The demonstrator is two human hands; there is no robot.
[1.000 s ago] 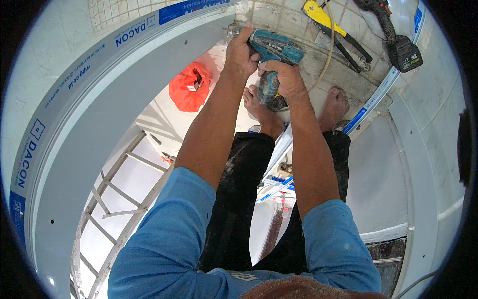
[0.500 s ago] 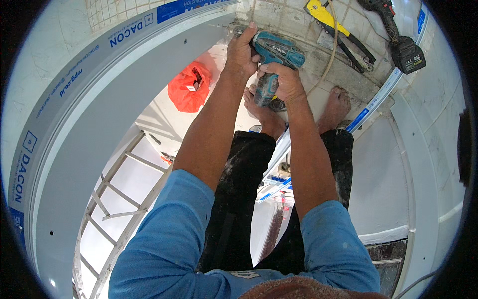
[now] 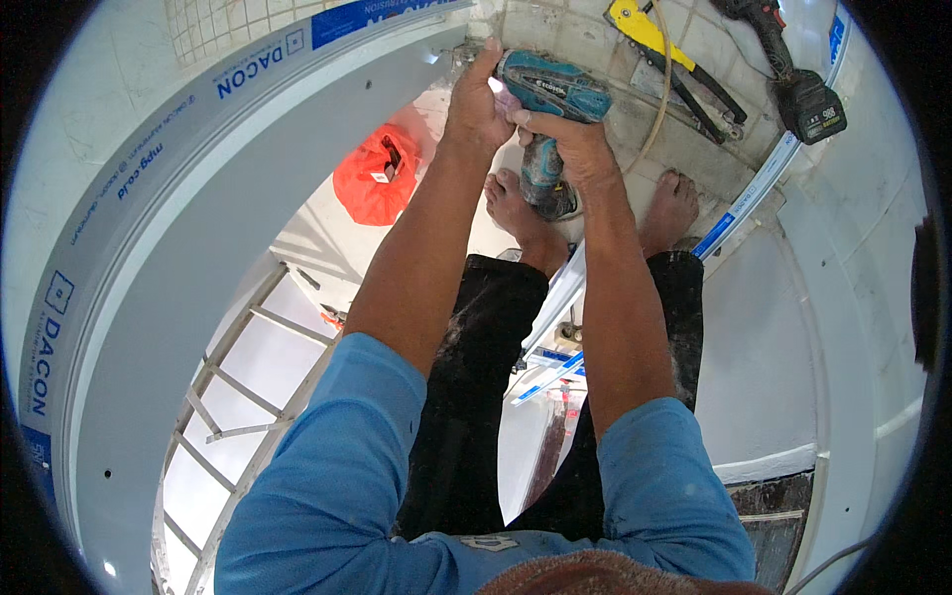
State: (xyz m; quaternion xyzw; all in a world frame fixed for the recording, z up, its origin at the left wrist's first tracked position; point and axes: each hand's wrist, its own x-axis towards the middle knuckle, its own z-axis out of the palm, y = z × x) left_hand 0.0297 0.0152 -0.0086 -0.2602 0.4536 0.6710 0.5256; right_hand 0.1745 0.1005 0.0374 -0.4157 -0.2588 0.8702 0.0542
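Note:
My right hand [image 3: 585, 149] is wrapped around the grip of a dusty teal and black cordless drill [image 3: 555, 87], which lies sideways with its nose to the left. The drill's battery end hangs down over my left foot. At the nose, my left hand [image 3: 478, 107] is curled with one finger extended upward across the front of the tool. A pale purplish glow falls on its fingers. Whatever the left fingers hold is hidden. Both hands are close together beside the end of a grey door or window frame [image 3: 327, 119] with blue-printed protective film.
A yellow and black hand riveter [image 3: 674, 64] and another black cordless tool [image 3: 793, 84] lie at the far right, near a beige cord [image 3: 666, 99]. A red plastic bag [image 3: 372, 183] is on the floor. A ladder [image 3: 233, 397] stands at lower left; film-covered profiles [image 3: 749, 198] lie at right.
The drill's body has tilted slightly, and its battery end has swung down and to the right. My right hand has shifted a little to the right; the left stays at the nose.

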